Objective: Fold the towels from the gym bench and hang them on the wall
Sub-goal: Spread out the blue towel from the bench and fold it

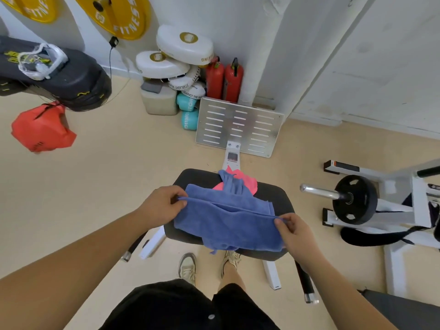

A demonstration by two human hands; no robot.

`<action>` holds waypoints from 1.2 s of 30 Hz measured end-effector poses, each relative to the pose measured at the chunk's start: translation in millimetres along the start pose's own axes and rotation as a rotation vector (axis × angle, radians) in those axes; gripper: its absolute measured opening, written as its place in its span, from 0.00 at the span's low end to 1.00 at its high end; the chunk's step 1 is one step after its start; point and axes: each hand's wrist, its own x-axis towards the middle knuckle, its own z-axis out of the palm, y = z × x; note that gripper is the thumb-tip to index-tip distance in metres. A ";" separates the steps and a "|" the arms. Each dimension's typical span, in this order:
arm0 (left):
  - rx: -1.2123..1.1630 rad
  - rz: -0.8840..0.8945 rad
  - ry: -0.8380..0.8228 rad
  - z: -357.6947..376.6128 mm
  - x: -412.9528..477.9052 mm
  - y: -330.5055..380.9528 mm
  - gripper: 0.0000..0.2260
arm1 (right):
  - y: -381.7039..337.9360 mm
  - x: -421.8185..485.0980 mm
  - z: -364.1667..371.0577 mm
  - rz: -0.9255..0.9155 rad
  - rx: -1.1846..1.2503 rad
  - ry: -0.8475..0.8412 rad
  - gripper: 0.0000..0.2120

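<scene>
1. Head view, centre: blue towel [228, 220] stretched over the black pad of the gym bench [276, 198], near edge hanging off the front towards the shoes.
2. Left hand [162, 206] pinched on the towel's left end at the raised fold line; right hand [295, 232] pinched on the right end of the same line. Both clenched on cloth, neither released.
3. Held taut between the two grips, probably to keep the crease straight and the layers matched before laying the fold flat on the pad.
4. Far part of the blue towel bunched and twisted towards the back of the bench, lying over a pink towel [247, 182] that waits underneath, only its far corner showing.
5. Bench pad serving as a folding table, which would explain the low, spread grip.
6. Folding judged early: one lengthwise fold in hand, pink towel untouched, nothing hung yet.
7. Beyond the bench: slotted metal footplate [238, 127], two red fire extinguishers [225, 79] against the wall [357, 55]. No hook or rail for hanging visible here.
</scene>
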 end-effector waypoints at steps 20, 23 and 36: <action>0.052 -0.545 0.169 67.6 52.6 7.0 0.19 | 4.0 127.2 20.9 0.081 -0.379 -0.197 0.17; -0.043 -0.577 0.180 71.2 50.0 13.9 0.14 | -2.8 117.4 19.9 0.093 -0.255 -0.119 0.10; -0.294 -0.360 0.222 35.9 18.4 74.8 0.10 | 6.0 74.9 29.2 0.320 0.420 -0.011 0.18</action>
